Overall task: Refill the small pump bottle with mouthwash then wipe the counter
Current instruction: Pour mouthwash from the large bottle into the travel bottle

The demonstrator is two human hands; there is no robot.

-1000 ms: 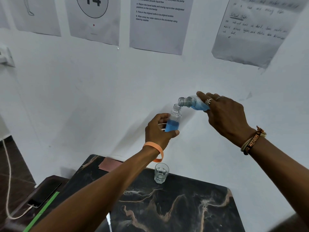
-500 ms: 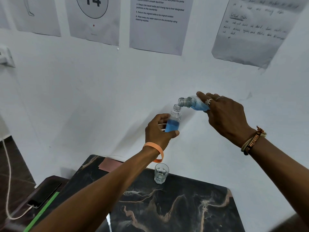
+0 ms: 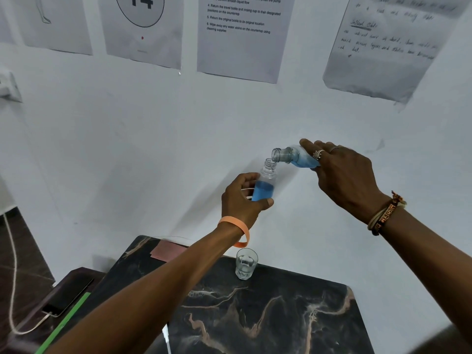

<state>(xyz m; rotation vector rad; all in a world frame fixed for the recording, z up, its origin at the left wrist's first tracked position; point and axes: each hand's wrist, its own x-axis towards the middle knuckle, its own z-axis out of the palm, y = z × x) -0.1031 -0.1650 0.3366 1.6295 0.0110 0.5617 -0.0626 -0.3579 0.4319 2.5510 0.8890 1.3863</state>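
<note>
A: How far along is the refill?

B: Partway, I'd judge. The small bottle [image 3: 265, 183] has blue mouthwash up to around its middle, with the clear shoulder and neck above that empty. Its pump head is off; I can't see where it lies. The wiping isn't begun: nothing like a cloth is in either hand, though a pinkish sheet [image 3: 167, 251] lies at the bench's [image 3: 281, 315] far left corner.

A: Where are the bottles?

B: Both are held up in the air in front of the white wall, well above the bench. The mouthwash bottle [image 3: 293, 157] is tipped nearly level, its open mouth just above and beside the small bottle's neck.

A: And the hands?

B: The left hand [image 3: 241, 200] has its grip closed round the lower body of the small bottle, keeping it upright, arm stretched forward. The right hand [image 3: 342, 175] is closed on the base end of the mouthwash bottle, wrist turned to pour, fingers over the top.

A: Anything else down there?

B: A clear glass [image 3: 245, 263] stands on the bench below the left wrist.
</note>
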